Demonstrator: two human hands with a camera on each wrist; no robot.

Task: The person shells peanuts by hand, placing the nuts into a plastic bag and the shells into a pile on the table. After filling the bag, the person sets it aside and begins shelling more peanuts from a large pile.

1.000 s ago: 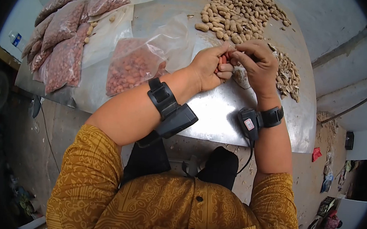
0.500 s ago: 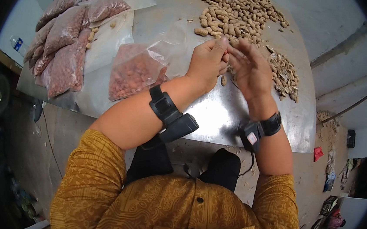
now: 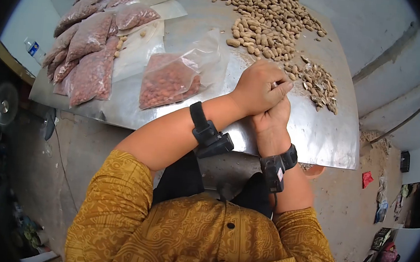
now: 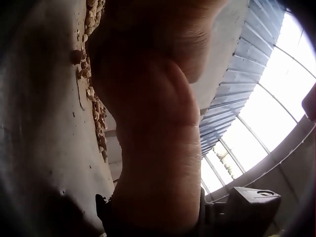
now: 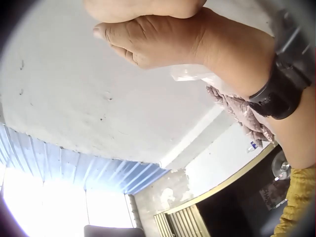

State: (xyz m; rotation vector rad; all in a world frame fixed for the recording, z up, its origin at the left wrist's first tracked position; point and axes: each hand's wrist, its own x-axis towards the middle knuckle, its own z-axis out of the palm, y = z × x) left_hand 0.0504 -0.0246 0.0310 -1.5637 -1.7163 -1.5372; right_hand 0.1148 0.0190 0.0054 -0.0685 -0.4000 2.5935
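My left hand point(image 3: 261, 85) lies across the upturned palm of my right hand point(image 3: 273, 116), over the metal table point(image 3: 309, 134). Its thumb points right; its other fingers are bent down, their tips hidden. The right fingers are covered by the left hand, and I cannot tell what lies between the palms. In the right wrist view the left hand point(image 5: 163, 42) appears from the side. Beyond both hands spreads a pile of unshelled peanuts point(image 3: 269, 26), with broken shells point(image 3: 319, 85) to their right. Left of them lies a clear bag of red peanut kernels point(image 3: 169, 82).
Filled bags of kernels point(image 3: 93, 36) are stacked at the table's left. Empty plastic bags point(image 3: 140, 45) lie beside them, with a few peanuts on top. A fan point(image 3: 5, 105) stands off the left edge, and part of an orange container point(image 3: 315, 171) shows below the front edge.
Earlier the left hand held red kernels while the right fingers worked beside it. Both hands have come nearer the body, the left turning over onto the right palm. The kernels are now hidden.
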